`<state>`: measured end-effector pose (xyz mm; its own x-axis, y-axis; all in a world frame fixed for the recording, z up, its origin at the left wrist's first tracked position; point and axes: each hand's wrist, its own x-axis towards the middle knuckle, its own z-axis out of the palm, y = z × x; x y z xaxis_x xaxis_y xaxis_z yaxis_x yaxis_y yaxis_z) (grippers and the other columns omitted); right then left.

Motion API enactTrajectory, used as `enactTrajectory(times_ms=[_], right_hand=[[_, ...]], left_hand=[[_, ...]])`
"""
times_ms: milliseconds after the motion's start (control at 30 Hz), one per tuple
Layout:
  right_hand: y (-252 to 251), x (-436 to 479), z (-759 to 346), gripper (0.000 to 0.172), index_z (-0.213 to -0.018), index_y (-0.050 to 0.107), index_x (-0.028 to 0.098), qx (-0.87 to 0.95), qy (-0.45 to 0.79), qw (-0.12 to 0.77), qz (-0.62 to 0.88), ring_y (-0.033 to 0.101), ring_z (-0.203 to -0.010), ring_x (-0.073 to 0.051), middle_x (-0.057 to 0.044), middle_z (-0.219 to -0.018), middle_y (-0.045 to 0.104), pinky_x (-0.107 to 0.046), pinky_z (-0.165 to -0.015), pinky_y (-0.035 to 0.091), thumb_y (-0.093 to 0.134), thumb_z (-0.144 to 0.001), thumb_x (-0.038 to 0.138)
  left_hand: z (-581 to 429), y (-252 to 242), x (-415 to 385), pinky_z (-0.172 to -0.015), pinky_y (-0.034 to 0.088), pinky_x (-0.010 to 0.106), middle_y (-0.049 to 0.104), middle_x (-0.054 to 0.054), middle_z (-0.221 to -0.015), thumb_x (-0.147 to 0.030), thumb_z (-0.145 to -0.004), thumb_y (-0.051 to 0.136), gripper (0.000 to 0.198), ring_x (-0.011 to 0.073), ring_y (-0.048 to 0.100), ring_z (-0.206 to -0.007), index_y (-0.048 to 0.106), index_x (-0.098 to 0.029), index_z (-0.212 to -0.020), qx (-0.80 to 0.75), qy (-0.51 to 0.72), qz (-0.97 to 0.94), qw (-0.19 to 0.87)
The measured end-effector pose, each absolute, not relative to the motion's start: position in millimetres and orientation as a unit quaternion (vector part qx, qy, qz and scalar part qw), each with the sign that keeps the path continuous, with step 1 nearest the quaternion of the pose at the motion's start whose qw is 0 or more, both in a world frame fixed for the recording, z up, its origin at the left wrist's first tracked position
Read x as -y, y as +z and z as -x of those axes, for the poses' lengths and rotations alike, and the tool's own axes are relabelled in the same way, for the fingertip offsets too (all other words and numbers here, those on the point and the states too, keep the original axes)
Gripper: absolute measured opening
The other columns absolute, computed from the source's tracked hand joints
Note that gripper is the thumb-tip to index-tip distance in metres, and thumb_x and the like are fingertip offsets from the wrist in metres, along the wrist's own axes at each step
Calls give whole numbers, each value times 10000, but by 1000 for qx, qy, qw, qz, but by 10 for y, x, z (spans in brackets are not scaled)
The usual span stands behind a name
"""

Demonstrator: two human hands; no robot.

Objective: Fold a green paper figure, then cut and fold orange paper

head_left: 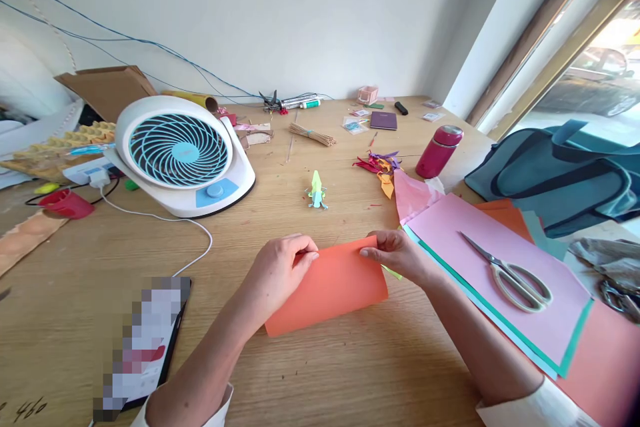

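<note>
An orange sheet of paper [333, 287] lies folded on the wooden table [350, 373] in front of me. My left hand [280, 265] pinches its top left corner with thumb and fingers closed on the edge. My right hand [397, 255] pinches its top right corner the same way. A sliver of yellow-green paper [393, 272] shows under my right hand. A small folded green paper figure [317, 191] stands on the table beyond the sheet.
A white and blue desk fan [180, 153] stands at the left. A phone [145, 340] lies near my left forearm. Scissors [515, 275] rest on stacked coloured sheets [500, 247] at the right. Behind them are a red bottle [440, 150], paper scraps [377, 167] and a teal bag [560, 173].
</note>
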<state>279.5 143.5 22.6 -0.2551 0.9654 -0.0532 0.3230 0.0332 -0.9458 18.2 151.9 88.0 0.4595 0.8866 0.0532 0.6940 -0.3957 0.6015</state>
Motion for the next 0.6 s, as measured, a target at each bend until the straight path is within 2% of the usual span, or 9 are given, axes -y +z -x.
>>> enactTrajectory(times_ms=[400, 600], right_hand=[[273, -1398, -2729, 469, -755, 729, 191, 603, 505, 362, 500, 654, -697, -217, -31, -676, 693, -268, -525, 467, 659, -768, 655], [266, -1396, -2734, 464, -802, 746, 190, 597, 514, 368, 494, 657, -721, -227, -44, -727, 712, -281, -543, 483, 666, -768, 646]], left_hand=[[-149, 932, -1490, -629, 381, 257, 688, -26, -759, -221, -881, 517, 165, 145, 600, -679, 614, -217, -747, -492, 180, -812, 259], [-157, 914, -1503, -621, 380, 259, 693, -23, -755, -241, -882, 514, 172, 148, 601, -671, 623, -218, -750, -496, 177, -809, 261]])
